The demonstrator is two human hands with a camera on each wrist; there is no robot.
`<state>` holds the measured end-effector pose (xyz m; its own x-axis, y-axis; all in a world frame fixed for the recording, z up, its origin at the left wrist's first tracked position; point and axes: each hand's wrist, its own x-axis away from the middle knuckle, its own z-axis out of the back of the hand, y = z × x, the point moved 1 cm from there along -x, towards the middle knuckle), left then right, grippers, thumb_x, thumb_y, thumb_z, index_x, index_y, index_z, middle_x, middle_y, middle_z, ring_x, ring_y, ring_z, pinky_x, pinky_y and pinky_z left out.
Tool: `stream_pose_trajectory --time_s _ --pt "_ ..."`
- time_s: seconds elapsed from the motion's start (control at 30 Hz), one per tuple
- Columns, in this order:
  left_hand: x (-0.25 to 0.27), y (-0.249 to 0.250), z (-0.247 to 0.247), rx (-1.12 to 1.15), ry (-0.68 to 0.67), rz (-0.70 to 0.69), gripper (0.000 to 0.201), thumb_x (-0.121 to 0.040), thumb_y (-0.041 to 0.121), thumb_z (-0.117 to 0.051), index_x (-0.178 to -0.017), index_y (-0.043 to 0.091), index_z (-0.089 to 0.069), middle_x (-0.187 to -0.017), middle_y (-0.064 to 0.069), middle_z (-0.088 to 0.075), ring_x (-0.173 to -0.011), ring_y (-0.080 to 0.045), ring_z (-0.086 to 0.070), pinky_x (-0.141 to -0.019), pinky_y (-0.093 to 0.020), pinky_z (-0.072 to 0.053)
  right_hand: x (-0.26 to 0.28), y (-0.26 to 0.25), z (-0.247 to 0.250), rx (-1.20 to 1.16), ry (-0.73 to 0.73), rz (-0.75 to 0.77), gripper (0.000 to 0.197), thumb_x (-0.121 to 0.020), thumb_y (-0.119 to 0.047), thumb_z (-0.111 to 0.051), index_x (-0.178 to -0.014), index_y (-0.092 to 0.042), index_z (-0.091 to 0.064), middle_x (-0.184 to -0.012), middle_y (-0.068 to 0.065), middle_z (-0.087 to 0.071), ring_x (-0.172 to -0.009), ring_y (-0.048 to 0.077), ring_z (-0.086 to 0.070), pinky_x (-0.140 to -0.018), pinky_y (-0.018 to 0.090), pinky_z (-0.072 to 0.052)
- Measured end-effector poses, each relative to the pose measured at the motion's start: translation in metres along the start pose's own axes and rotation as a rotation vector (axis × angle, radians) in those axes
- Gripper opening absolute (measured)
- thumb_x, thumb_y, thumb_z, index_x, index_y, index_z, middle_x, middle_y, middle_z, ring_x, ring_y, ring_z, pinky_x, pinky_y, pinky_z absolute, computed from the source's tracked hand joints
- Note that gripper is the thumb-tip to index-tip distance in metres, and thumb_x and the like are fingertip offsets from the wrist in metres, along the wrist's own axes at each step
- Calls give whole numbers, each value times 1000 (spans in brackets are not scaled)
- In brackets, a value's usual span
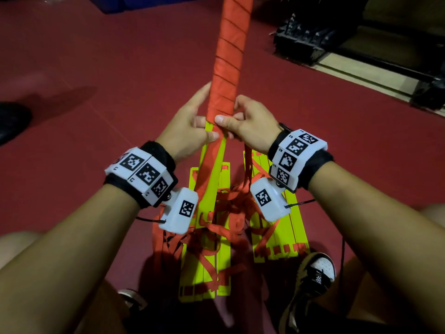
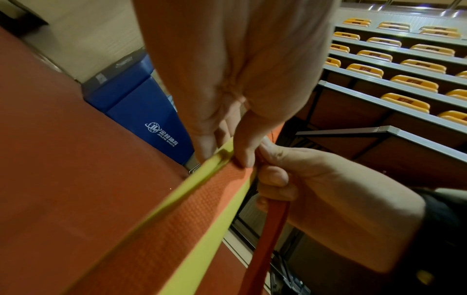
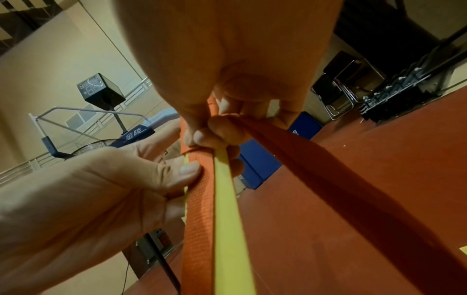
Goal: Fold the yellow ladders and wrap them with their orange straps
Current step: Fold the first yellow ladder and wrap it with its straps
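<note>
So this one's mid-wrap. The folded bundle of flat yellow plastic ladder slats [image 1: 218, 150] is held out over the dark red sports floor [image 1: 120, 68], and most of its far length is already covered in spiralled turns of flat orange webbing strap [image 1: 228, 56]. Only the near end, below the hands, shows bare yellow.

The left hand [image 1: 190, 131] has its grip closed round the bundle right at the edge of the last turn, thumb pressed flat on the strap. My guess is that's to pin the wrap so it doesn't slacken. The right hand [image 1: 248, 121] is pinching the strap at that same edge, thumb on top, and in the right wrist view the free run of strap [image 3: 328, 169] trails off from its fingers toward the floor. Looks like it's keeping tension for the next turn.

Under the forearms, more yellow ladder slats [image 1: 274, 227] lie flat on the floor in two loose stacks with tangled orange straps [image 1: 224, 218] all over them, so plenty left to do. A sneaker [image 1: 310, 280] sits right next to them.

Containers: none really. There's a blue padded block [image 2: 141, 111] in the background, and I can't tell if it holds anything.
</note>
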<state>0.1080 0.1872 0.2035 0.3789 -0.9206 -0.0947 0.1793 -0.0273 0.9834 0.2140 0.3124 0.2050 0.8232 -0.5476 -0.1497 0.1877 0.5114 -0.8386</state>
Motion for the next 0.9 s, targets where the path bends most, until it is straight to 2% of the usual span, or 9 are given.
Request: stream_pose_trajectory --time_s 0.13,0.3,0.37,0.43,0.5,0.63,0.7,0.77,0.9 --pt "1 6 0 -23 -47 28 97 -86 -29 -51 -161 22 -17 -90 1 -79 -82 -15 -76 -71 -28 -60 2 -3 1 -12 6 29 22 -92 -27 -70 -81 -25 -51 -53 -7 -61 -42 0 -53 -53 18 -39" --pt "7 10 -7 -47 -56 39 103 -84 -23 -65 -160 17 -10 -97 1 -72 -72 -4 -72 -59 -16 -54 2 -3 -1 45 103 29 37 -82 -41 -76 -76 -18 -47 -55 0 -67 -49 12 -62 -61 37 -50" --pt "6 5 -8 -75 -48 52 104 -84 -19 -69 -160 16 -8 -85 8 -72 -62 -2 -68 -53 -16 -51 4 -5 -1 45 125 33 39 -80 -42 -78 -75 -17 -48 -56 2 -68 -51 16 -63 -62 39 -53" --pt "5 2 -6 -141 -37 74 108 -83 -7 -78 -160 28 -11 -71 10 -69 -54 -8 -62 -50 -25 -51 6 -7 -2 54 136 36 39 -80 -42 -79 -75 -17 -49 -56 3 -68 -51 16 -64 -62 38 -53" --pt "5 0 -5 -192 -33 87 109 -80 4 -84 -158 34 -15 -73 3 -69 -56 -15 -60 -53 -31 -51 6 -7 -3 45 126 28 38 -81 -40 -79 -75 -18 -48 -55 2 -67 -48 13 -61 -60 37 -53" --pt "8 1 -5 -242 -29 124 112 -82 4 -82 -159 39 -9 -72 13 -70 -58 -3 -65 -53 -30 -56 6 -5 -7 -44 26 18 33 -89 -31 -72 -75 -20 -45 -52 0 -65 -44 11 -57 -56 29 -45" --pt "9 2 -2 -267 -35 156 112 -81 4 -82 -158 42 -11 -63 16 -67 -56 -3 -64 -65 -39 -62 6 -4 -9 -59 -17 17 28 -90 -28 -67 -76 -20 -45 -54 1 -66 -45 11 -58 -58 28 -43" --pt "8 4 2 -246 -31 173 109 -82 0 -80 -159 41 -14 -59 15 -65 -55 -4 -63 -71 -42 -62 4 -3 -8 -35 -26 34 22 -89 -31 -63 -77 -20 -48 -58 4 -68 -47 10 -58 -59 30 -44" --pt "4 8 9 -141 33 197 105 -85 -10 -72 -161 29 -11 -70 7 -73 -70 -13 -65 -68 -36 -52 2 -4 -1 22 12 56 11 -91 -32 -61 -90 -21 -61 -61 -2 -68 -48 3 -53 -59 28 -41"
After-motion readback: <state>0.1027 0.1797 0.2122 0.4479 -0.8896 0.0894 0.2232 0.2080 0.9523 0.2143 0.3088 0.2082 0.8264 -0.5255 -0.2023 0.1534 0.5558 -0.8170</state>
